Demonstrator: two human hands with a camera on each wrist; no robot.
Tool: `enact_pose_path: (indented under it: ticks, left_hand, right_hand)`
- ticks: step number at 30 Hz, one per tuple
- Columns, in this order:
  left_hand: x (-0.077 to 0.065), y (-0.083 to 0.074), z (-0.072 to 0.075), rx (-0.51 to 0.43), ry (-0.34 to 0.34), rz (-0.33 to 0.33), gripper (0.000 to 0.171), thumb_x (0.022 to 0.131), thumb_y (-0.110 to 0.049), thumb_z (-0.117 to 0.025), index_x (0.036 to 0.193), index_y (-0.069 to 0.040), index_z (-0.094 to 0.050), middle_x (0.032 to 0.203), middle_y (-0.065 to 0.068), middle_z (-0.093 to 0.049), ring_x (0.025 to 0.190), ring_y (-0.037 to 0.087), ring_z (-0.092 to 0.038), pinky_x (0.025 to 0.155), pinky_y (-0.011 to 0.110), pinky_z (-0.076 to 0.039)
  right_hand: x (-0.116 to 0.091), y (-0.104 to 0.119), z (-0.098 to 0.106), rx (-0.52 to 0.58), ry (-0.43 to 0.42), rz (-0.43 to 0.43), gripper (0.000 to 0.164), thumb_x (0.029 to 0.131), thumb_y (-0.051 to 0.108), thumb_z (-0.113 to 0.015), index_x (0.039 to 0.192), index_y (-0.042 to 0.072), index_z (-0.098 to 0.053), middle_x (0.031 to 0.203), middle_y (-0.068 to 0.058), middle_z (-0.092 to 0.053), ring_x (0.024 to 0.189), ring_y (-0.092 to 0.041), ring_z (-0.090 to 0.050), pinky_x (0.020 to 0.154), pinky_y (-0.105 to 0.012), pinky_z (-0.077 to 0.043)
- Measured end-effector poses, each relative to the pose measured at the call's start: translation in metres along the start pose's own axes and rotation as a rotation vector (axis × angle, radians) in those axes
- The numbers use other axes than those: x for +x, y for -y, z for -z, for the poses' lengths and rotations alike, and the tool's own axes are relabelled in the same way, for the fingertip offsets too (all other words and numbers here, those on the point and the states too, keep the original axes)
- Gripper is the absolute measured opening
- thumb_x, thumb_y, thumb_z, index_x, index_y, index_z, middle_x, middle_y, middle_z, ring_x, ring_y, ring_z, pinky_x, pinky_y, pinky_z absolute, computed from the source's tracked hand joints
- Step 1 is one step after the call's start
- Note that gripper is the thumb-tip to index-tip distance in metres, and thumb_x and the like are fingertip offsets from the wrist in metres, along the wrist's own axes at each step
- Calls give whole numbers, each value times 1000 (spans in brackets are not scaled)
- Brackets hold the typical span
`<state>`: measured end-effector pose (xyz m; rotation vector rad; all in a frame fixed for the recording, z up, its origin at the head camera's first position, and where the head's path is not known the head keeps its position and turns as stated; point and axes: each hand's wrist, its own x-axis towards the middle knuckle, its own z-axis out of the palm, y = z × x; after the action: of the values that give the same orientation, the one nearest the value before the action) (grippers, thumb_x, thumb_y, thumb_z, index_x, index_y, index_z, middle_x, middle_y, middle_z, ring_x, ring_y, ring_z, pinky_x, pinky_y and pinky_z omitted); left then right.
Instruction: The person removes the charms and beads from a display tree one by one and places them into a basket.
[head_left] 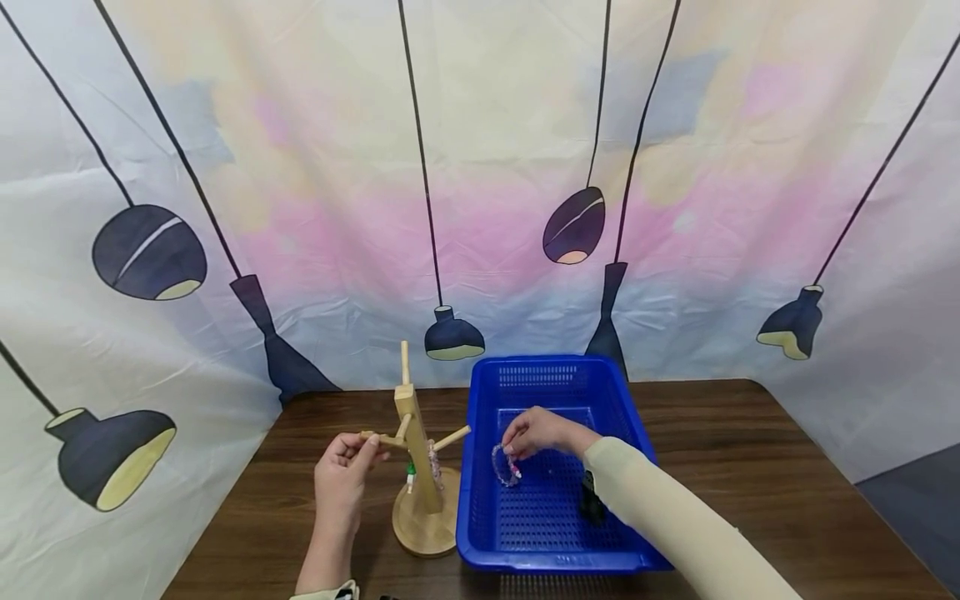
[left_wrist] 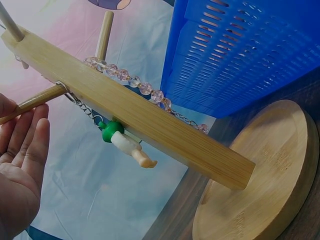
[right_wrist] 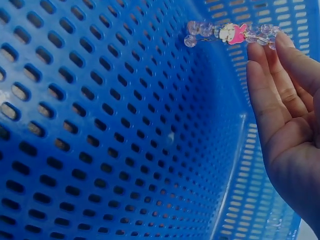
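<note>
My left hand [head_left: 337, 483] pinches the end of a side peg [left_wrist: 42, 98] on a wooden peg stand [left_wrist: 125, 110] with a round base. From that peg hangs a keychain with a small green-and-white figurine [left_wrist: 122, 141]. On the stand's other side hangs a strand of pink and clear beads [left_wrist: 145, 89], partly behind the post. Inside the blue basket's outline, my right hand [head_left: 543, 432] holds a clear beaded bracelet [right_wrist: 207, 31] between thumb and fingertips. A pink-and-white character charm [right_wrist: 234, 34] sits among its beads.
The blue perforated basket [head_left: 558, 563] stands right of the stand, close to one of its pegs. A black object [head_left: 591, 500] lies in it, partly covered by the right sleeve [head_left: 660, 508]. Behind the brown wooden table [head_left: 720, 433] hangs a cloth [head_left: 510, 125] printed with lamps.
</note>
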<state>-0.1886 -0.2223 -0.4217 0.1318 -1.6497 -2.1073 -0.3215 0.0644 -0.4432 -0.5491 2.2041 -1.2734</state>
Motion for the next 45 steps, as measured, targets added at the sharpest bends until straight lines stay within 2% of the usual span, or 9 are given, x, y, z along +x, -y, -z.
enact_pose_path:
  ticks: [5,13,20,24,29,37,45]
  left_hand:
    - [-1,0,-1,-4,-1,0,18,97,3,-65,84,-9,-63,78,-10,-74,71,2,-73,67,16,-63]
    - [-1,0,-1,-3,-3,-3,12,96,0,-68,87,-5,-63,79,-9,-74,71,1,-73,67,16,-63]
    - [-1,0,1,-5,-9,-14,12,95,-3,-72,87,-2,-62,79,-8,-74,70,2,-73,66,15,-63]
    - [-1,-1,0,2,-4,-9,13,96,1,-67,86,-5,-62,79,-9,-74,71,1,-73,67,15,-62]
    - [0,0,-1,-10,12,-20,25,97,9,-61,82,-11,-63,79,-9,-74,71,0,-72,66,15,-62]
    - [1,0,-1,-3,-4,-8,26,97,10,-61,81,-12,-62,78,-8,-74,70,2,-73,66,15,-62]
    - [0,0,-1,-19,11,-14,23,97,7,-63,82,-10,-63,78,-10,-74,72,3,-73,66,15,-62]
  right_hand:
    - [4,-7,2,15,-29,-11,17,94,2,-71,109,-6,-74,100,-17,-78,83,-13,-73,86,-38,-66]
    - [10,-17,5,18,-44,-28,18,94,4,-71,109,-5,-75,96,-12,-79,80,-10,-73,83,-35,-67]
    - [17,-22,5,17,-82,-24,17,94,4,-72,108,-6,-76,97,-15,-79,80,-11,-74,81,-34,-67]
    - [19,-25,6,8,-95,-31,18,94,4,-72,108,-6,-75,96,-16,-79,78,-10,-72,81,-34,-67]
    - [20,-26,6,-9,-121,-48,16,93,3,-72,106,-6,-76,93,-15,-79,77,-9,-72,80,-34,-67]
    - [21,-32,1,24,-134,-49,15,91,0,-73,103,-9,-75,83,-6,-78,71,-7,-68,76,-30,-66]
    - [20,-35,-2,15,-163,-37,15,90,0,-74,101,-10,-76,77,-5,-77,65,-5,-65,70,-28,-65]
